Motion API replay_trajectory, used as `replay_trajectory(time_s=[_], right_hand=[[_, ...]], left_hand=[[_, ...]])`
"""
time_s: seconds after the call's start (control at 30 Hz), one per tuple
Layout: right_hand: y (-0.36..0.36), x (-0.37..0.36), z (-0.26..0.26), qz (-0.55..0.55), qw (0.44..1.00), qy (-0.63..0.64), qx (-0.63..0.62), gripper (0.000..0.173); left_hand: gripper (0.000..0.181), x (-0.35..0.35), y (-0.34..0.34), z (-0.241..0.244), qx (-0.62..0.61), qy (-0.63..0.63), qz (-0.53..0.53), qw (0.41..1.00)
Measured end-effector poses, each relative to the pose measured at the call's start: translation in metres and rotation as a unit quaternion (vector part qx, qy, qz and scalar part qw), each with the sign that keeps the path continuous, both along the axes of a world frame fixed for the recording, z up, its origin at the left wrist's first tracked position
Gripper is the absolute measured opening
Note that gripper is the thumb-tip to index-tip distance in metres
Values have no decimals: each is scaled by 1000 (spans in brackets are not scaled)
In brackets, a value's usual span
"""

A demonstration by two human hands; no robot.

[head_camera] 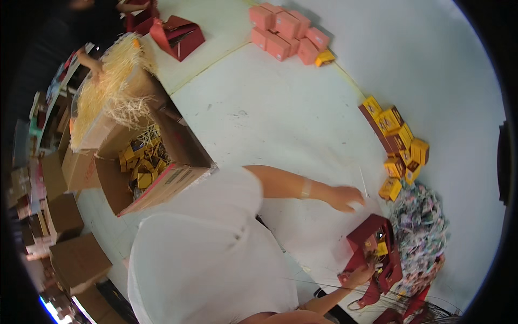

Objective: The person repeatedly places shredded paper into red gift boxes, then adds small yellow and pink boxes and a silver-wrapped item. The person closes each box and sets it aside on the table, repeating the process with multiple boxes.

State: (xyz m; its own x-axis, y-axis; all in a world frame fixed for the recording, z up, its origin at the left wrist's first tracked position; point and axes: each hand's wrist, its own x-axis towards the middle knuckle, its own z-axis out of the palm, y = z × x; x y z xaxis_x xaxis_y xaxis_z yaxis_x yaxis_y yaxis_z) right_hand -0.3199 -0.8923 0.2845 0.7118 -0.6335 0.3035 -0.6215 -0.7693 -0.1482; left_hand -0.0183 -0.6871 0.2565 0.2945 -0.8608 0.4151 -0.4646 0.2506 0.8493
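Note:
My left hand [347,198] hovers over the white table [259,117], slightly blurred, with thumb and fingers apart and nothing visible between them. A dark red gift box [368,231] stands open just beyond it. Inside the box lie a small yellow box [381,248] and other small items too blurred to name. My right hand [361,276] grips the near side of the gift box, its fingertips partly hidden at the opening. A dark red strap or handle piece [369,295] hangs beside that hand. Several yellow-and-brown cartons [398,135] lie piled past my left hand.
Multicoloured shredded paper [421,227] is heaped behind the gift box. Pink boxes [283,34] sit at the table's far end, near another red box [178,38]. An open carton [170,188] holds small yellow boxes. A co-worker's hand [95,69] touches pale paper shred [117,77].

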Motion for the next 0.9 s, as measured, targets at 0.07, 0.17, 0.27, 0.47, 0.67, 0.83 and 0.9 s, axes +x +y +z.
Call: replay_trajectory(time_s=[0.07,0.17,0.27,0.47,0.67,0.83,0.9], right_hand=[[48,36,0,-35,991,-124,35,32],[125,118,-51,12,900,-322,294,24],[248,227,-71,161,878,-196,406,26],[470,414,-47,597,737,-63,312,35],[663,576,-47,714,667,-57,206,52],[776,681,-52,710,695,-37,107,48],[794,685,-40,695,717,30,50,36]], left_hand=[[34,35,109,-33,-17,36,200,979],[39,65,273,-53,190,-80,516,832],[50,76,377,-52,389,-107,635,659],[52,69,433,-97,465,-98,643,601],[51,73,443,-102,416,-26,637,648],[50,72,448,-106,383,-8,634,672],[50,73,449,-108,379,-2,637,671]])
